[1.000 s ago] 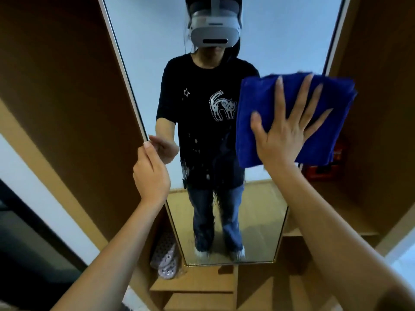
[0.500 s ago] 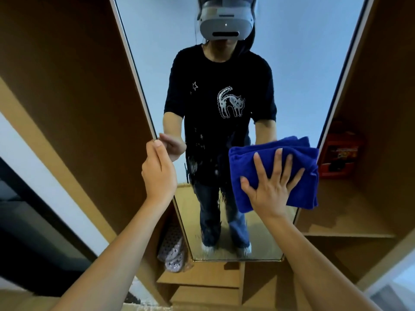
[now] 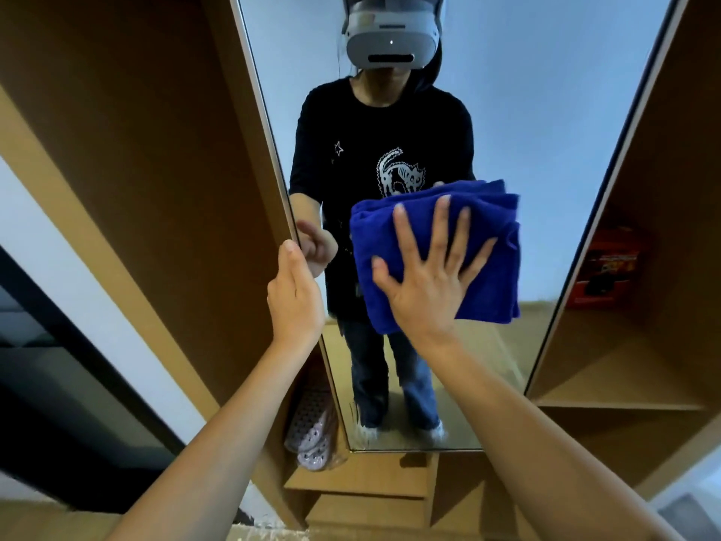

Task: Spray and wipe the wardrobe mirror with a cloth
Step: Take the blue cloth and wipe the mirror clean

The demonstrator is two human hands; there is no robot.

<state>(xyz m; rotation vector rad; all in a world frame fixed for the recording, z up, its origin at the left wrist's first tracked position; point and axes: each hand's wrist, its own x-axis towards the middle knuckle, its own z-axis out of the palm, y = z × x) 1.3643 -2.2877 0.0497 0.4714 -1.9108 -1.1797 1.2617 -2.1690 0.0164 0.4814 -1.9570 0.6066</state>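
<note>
The tall wardrobe mirror [image 3: 526, 123] fills the middle of the view and reflects a person in a black T-shirt and headset. My right hand [image 3: 425, 279] lies flat with fingers spread on a folded blue cloth [image 3: 487, 251], pressing it against the glass at mid height. My left hand [image 3: 294, 298] grips the mirror's left edge [image 3: 273, 158], fingers curled round the frame. No spray bottle is in sight.
Brown wardrobe panels stand on both sides of the mirror. A red box [image 3: 608, 267] sits on the right shelf [image 3: 624, 384]. A pale perforated slipper [image 3: 312, 435] lies in the lower left compartment, and wooden steps [image 3: 363, 482] sit below the mirror.
My right hand has carried the cloth from the upper right of the glass down and then left toward the middle. The left hand has stayed on the mirror's edge.
</note>
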